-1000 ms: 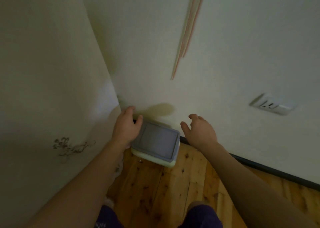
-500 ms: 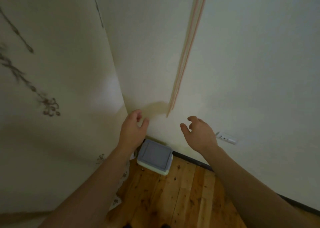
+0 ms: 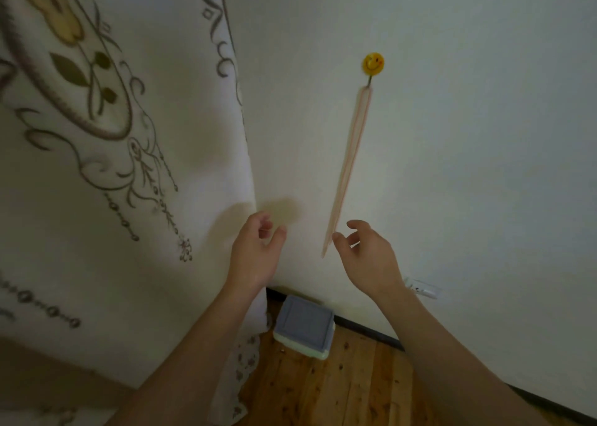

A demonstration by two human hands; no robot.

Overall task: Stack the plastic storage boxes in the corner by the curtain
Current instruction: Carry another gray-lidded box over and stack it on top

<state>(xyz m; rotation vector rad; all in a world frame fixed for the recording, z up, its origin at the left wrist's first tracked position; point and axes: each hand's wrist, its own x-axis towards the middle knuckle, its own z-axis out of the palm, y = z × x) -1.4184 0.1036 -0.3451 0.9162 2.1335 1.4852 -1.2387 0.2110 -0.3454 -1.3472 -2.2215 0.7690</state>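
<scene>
Head view: a pale wall point(image 3: 452, 167) fills the right side and an embroidered cream curtain point(image 3: 97, 173) the left, the two meeting in a corner above a wood plank floor point(image 3: 339, 390). A dark baseboard point(image 3: 368, 328) runs along the foot of the wall. The curtain carries a brown scroll and leaf pattern with a yellow flower near the top, and its lower hem hangs down to the floor beside the corner.

Two bare forearms reach up from the bottom edge. The left hand point(image 3: 255, 251) is held in the air in front of the curtain's edge, fingers loosely curled, thumb apart, holding nothing. The right hand point(image 3: 368, 257) is raised in front of the wall at about the same height, fingers also relaxed and slightly bent, holding nothing. Neither hand touches anything.

A box point(image 3: 303, 327) with a grey lid and a pale green base sits on the floor in the corner, its back against the baseboard and its left side just beside the curtain hem. It lies below and between the two hands, well apart from both, closer in the frame to the left forearm. Only this one box can be seen.

A thin pink loop of cord point(image 3: 350, 167) hangs from a yellow smiley hook point(image 3: 373, 62) on the wall, its lower end reaching down between the hands. A white socket point(image 3: 421, 287) shows on the wall just past the right wrist.
</scene>
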